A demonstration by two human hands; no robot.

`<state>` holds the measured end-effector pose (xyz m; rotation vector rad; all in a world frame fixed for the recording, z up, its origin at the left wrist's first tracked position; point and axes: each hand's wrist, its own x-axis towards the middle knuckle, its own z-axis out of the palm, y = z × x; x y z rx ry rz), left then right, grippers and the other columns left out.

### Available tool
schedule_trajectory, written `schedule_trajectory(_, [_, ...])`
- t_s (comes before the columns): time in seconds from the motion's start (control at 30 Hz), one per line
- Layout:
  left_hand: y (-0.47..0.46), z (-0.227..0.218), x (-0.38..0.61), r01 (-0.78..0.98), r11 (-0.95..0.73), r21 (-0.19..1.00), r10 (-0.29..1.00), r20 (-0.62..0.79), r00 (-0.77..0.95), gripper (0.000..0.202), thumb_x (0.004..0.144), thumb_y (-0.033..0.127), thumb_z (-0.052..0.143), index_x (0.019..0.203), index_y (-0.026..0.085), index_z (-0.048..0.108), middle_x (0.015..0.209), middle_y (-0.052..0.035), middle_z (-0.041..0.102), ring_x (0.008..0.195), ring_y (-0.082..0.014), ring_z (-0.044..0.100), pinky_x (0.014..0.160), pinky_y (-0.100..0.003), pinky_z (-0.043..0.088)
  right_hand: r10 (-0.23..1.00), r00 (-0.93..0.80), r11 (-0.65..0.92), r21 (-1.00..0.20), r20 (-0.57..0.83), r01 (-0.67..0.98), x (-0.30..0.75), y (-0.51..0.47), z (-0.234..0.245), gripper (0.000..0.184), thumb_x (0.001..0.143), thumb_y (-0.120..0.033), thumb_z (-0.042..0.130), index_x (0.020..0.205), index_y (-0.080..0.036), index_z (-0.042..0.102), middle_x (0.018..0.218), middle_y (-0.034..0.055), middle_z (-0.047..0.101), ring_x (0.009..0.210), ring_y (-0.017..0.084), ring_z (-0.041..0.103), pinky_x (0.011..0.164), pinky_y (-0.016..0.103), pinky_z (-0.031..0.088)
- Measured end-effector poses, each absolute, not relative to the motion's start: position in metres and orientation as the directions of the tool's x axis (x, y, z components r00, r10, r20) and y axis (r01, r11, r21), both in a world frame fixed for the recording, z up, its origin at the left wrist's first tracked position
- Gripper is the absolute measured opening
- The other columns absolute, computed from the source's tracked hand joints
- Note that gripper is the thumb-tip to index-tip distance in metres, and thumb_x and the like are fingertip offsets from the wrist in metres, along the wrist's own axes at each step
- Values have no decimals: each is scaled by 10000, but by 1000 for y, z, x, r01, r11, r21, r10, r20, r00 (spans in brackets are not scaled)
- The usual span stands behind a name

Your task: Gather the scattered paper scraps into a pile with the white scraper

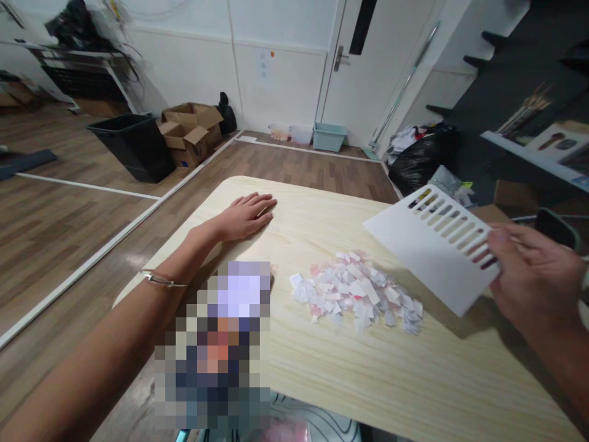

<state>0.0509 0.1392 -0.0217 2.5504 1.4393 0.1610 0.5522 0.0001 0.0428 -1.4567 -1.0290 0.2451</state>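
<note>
My left hand [247, 216] lies palm down on the pale wood-grain table [313, 199], fingers stretched out and holding nothing. In my right hand [529, 270] is a flat white slotted plate [421, 245], gripped at its right end. A row of long slots runs along its far side. The plate is tilted in the air above the table's right side. Below and to the left of it, a loose heap of torn paper scraps [354, 291], mostly white with some pink, is spread on the tabletop. Between my left forearm and the scraps, a pixelated patch hides what is there.
Beyond the table are a black bin [138, 147], open cardboard boxes [196, 126] and a light-blue tub [329, 136] by the wall. Black bags [421, 159] and a shelf with brushes [529, 110] stand at the right. Below the table's near edge shows a striped cloth [322, 417].
</note>
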Motion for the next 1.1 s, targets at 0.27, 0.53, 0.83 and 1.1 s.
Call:
schedule_trajectory(0.27, [141,-22,51,828,-512,227,850,-6,527,813,1277,593,334,1947,173,522,2058,-177,468,1932,-440,381,1593,-653,281,715,626,176,-946,312,271,536,0,10,723,489,-754,1119,900,-254,797,638,27,759,468,211,637,442,306,488])
schedule_trajectory(0.53, [142,-23,48,838,-500,220,857,-10,514,801,1290,620,327,1969,228,493,2071,-164,443,1938,-449,358,1567,-696,316,751,566,210,-936,339,282,532,-7,6,594,653,-624,1084,1041,-218,890,689,28,750,550,210,633,543,321,439])
schedule_trajectory(0.83, [151,-38,42,811,-506,293,857,66,511,815,1251,633,375,1939,239,561,2028,-175,502,1892,-494,399,1562,-743,275,834,468,206,-952,291,225,527,-13,12,637,571,-469,1076,1126,-255,849,719,-14,737,600,196,609,610,356,482])
schedule_trajectory(1.1, [157,-39,36,789,-543,286,831,49,554,848,1245,712,344,1949,278,533,2025,-153,507,1891,-451,410,1562,-733,297,925,276,190,-948,260,255,512,-43,32,447,717,-382,1064,1136,-267,961,730,11,802,569,192,637,546,319,447])
